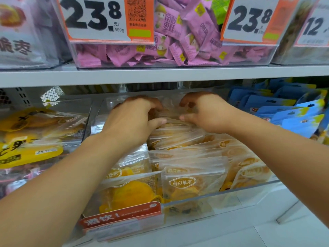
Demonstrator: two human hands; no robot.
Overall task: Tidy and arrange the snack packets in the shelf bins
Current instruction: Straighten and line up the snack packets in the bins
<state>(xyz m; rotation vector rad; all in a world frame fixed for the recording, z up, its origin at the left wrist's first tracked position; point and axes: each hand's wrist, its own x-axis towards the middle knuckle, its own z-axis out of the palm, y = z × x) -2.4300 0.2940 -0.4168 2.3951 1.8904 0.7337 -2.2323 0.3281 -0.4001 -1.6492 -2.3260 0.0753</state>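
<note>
Clear packets [192, 180] fill bin [249, 190]; left hand [135, 118], right hand [208, 113] grip rearmost packet [171, 111], fingers curled.

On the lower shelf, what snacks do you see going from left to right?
Yellow snack bags → clear packets of orange dried fruit, with the left hand and right hand on them → blue packets.

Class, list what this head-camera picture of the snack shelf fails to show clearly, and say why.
- Fingertips of the left hand and right hand: curled behind the rear clear packets.
- Bin contents behind the price card: covered by it.
- Small print on the bin's orange label: blurred.
- Blue packets: cut off by the right edge.
</note>
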